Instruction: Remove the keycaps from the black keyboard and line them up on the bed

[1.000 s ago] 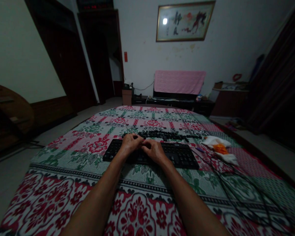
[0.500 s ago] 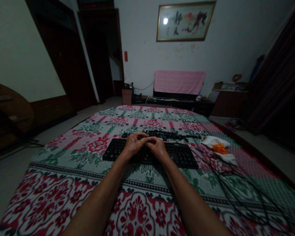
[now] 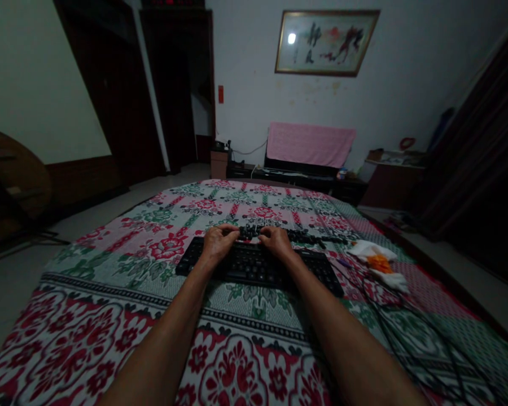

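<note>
A black keyboard (image 3: 254, 269) lies on the patterned cloth in front of me, and my forearms pass over it. Just behind its far edge is a row of loose black keycaps (image 3: 296, 233). My left hand (image 3: 218, 246) is at the left end of that row, thumb and fingers pinched together by the keycaps. A short gap away, my right hand (image 3: 276, 242) also has its fingertips drawn together among the keycaps. Whatever is between the fingers of either hand is too small and dark to make out.
To the right lie crumpled white tissue (image 3: 395, 281) and an orange cloth-like piece (image 3: 379, 263). A purple pen-like stick (image 3: 344, 263) is beside the keyboard. Black cable (image 3: 381, 321) loops across the floral cloth (image 3: 237, 361) at the right.
My hands were together over the keyboard; they have parted and reached to the loose keycaps behind it. More of the keyboard's middle now shows.
</note>
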`<state>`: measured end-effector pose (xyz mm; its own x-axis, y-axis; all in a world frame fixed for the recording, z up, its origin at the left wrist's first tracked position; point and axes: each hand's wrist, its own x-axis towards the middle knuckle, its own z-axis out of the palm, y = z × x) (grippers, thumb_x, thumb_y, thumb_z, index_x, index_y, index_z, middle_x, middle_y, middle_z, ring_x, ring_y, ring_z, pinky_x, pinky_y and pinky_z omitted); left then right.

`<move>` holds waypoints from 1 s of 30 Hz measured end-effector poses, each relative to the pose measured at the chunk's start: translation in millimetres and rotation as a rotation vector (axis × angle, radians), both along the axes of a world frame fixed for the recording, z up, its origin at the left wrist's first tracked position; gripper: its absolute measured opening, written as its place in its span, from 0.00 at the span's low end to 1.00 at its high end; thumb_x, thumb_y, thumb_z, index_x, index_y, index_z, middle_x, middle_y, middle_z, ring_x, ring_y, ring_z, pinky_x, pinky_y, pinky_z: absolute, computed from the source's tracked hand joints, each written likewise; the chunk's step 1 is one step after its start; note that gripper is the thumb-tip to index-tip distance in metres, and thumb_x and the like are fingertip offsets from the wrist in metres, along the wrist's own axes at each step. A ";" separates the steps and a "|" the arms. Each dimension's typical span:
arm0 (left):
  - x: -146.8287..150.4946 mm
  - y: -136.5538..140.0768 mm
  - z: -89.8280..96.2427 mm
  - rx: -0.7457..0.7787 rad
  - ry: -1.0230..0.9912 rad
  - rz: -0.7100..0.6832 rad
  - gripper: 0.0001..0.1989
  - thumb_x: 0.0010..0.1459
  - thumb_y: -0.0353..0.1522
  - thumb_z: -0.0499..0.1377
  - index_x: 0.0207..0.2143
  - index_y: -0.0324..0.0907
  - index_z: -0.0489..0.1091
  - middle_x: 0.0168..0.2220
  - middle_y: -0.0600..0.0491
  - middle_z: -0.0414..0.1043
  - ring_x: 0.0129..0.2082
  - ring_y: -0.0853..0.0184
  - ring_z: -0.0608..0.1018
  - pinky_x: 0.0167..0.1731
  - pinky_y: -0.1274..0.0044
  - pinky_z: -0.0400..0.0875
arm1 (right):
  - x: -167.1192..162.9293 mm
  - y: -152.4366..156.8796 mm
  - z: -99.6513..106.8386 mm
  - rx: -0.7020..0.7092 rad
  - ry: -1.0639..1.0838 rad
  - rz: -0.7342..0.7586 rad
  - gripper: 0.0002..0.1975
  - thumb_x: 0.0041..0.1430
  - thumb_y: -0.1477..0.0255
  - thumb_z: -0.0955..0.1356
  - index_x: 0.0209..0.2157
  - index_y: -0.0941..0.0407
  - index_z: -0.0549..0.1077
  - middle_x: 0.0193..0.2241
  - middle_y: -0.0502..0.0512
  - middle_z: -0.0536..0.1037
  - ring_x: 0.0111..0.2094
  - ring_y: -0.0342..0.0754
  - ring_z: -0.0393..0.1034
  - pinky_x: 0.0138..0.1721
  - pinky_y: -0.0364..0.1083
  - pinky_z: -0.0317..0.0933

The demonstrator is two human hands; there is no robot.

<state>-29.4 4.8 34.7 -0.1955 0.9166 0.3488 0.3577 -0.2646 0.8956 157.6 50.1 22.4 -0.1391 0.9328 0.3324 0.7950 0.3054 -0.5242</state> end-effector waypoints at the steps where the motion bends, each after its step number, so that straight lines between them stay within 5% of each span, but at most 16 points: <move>1: -0.5 -0.2 0.4 -0.006 0.002 0.003 0.10 0.43 0.36 0.59 0.28 0.40 0.75 0.25 0.53 0.75 0.26 0.68 0.75 0.29 0.78 0.66 | -0.2 4.9 -1.1 -0.009 -0.031 0.009 0.11 0.50 0.71 0.67 0.37 0.55 0.76 0.35 0.52 0.79 0.38 0.46 0.72 0.42 0.41 0.61; 13: -4.8 0.1 1.1 -0.056 -0.016 0.056 0.10 0.42 0.36 0.59 0.27 0.40 0.75 0.22 0.54 0.74 0.24 0.69 0.74 0.26 0.79 0.65 | -7.4 39.4 -4.7 -0.281 -0.245 0.002 0.10 0.42 0.73 0.71 0.30 0.52 0.79 0.30 0.48 0.79 0.34 0.45 0.73 0.36 0.38 0.62; 30: -5.9 0.1 2.0 -0.058 -0.016 0.029 0.12 0.42 0.37 0.59 0.28 0.40 0.75 0.21 0.55 0.72 0.21 0.71 0.71 0.23 0.81 0.63 | -7.3 36.3 -13.3 -0.196 -0.192 0.045 0.13 0.45 0.74 0.68 0.36 0.53 0.77 0.35 0.50 0.79 0.39 0.46 0.72 0.42 0.39 0.62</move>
<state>-35.4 4.9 36.8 -0.2274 0.9291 0.2916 0.3498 -0.2016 0.9149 150.3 86.4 9.1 -0.2247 0.9682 0.1100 0.8737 0.2501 -0.4173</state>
